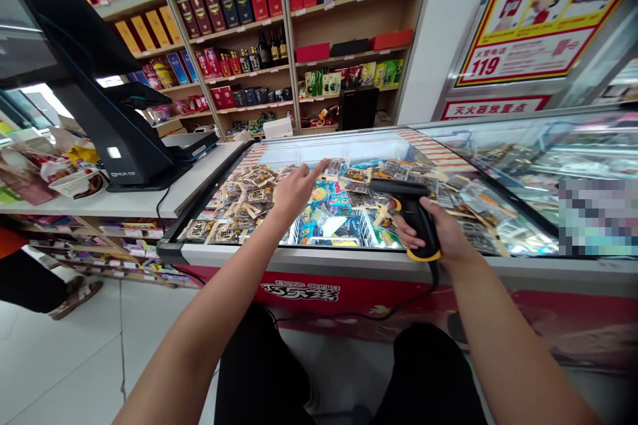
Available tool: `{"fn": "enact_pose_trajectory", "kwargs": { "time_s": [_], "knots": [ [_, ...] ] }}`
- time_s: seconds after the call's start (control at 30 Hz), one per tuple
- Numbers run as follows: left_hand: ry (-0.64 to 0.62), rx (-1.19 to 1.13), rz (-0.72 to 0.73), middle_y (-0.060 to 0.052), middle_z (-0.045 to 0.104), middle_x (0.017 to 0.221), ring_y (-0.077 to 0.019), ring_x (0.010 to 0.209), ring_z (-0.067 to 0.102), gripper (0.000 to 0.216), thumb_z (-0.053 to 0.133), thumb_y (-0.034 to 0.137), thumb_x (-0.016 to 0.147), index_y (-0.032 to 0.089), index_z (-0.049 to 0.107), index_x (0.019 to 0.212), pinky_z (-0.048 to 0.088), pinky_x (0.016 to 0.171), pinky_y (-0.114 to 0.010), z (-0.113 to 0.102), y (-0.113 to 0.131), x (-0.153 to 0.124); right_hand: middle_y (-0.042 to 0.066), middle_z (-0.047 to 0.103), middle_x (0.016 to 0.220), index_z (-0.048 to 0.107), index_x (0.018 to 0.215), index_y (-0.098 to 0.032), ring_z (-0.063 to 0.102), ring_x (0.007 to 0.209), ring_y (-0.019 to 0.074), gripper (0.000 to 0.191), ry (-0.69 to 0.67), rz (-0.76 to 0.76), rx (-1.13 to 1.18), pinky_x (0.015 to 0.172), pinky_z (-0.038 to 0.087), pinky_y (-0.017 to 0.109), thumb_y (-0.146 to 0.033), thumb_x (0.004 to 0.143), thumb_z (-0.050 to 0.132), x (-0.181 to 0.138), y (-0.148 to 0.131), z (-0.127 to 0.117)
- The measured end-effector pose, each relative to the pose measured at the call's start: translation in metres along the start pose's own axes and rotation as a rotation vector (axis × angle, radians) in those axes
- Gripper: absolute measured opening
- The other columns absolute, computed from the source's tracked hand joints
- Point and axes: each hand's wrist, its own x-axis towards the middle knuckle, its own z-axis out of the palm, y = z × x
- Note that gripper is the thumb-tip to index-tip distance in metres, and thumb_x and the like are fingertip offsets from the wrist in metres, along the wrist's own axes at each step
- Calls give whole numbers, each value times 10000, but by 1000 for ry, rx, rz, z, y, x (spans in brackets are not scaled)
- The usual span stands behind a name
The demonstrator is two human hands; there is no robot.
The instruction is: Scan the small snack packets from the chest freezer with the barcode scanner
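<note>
Right hand [447, 231]: clamped around the handle of 1 pistol-shaped black scanner [423, 222] with yellow trim, positioned over the freezer's [349, 256] straight grey front rim. Left hand [294, 191]: 1 finger extended above flat, glossy packets [256, 194]; closure of remaining fingers cannot be determined. Open room separates the 2 hands. The cord [343, 315] hangs below the rim.

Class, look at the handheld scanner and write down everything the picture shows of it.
The handheld scanner is pistol-shaped and mostly black, with yellow trim below its head and at the handle's foot; it looks like hard plastic. The head lies roughly level, facing the picture's left, and the handle slants downward. The right hand grips the handle above the glass-topped case. A dark cord hangs from the handle's foot. Whether it is switched on cannot be told.
</note>
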Motion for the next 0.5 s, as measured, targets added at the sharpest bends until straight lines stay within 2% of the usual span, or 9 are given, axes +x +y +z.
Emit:
{"fn": "enact_pose_trajectory", "kwargs": {
  "time_s": [0.1,0.23,0.33,0.43,0.5],
  "knots": [
    [-87,-255,30,-121,761,1085,-256,919,707,583,399,179,1054,296,523,1612,545,850,-351,28,6,-5,-44,498,586,592,1073,-217,317,393,92,464,-22,-7,-11,425,247,247,-652,918,640,1,0,-1],
    [-166,-678,-40,-146,781,1236,-247,913,742,583,467,143,950,181,633,1508,593,888,-379,55,0,-6,-43,495,593,587,1075,-225,311,387,103,460,-19,-6,-26,409,256,256,-656,922,631,1,-1,1],
    [-140,-892,-136,-137,722,1406,-244,957,760,536,519,203,935,185,674,1448,625,873,-385,59,-7,-7,-40,493,593,595,1042,-224,307,385,98,461,-12,-2,-37,406,258,259,-665,916,643,1,-1,1],
    [-83,-964,-182,-137,714,1419,-229,896,760,443,595,368,981,200,720,1371,643,794,-367,57,-11,-9,-34,505,588,595,996,-223,339,390,95,463,-22,15,-48,412,257,253,-670,903,672,0,1,1],
    [-48,-1003,-215,-155,685,1452,-237,884,764,506,688,494,950,201,718,1361,654,738,-364,58,-12,-10,-29,515,590,601,979,-218,348,395,90,480,-34,39,-65,412,252,248,-684,898,681,0,2,0]
  ]
}}
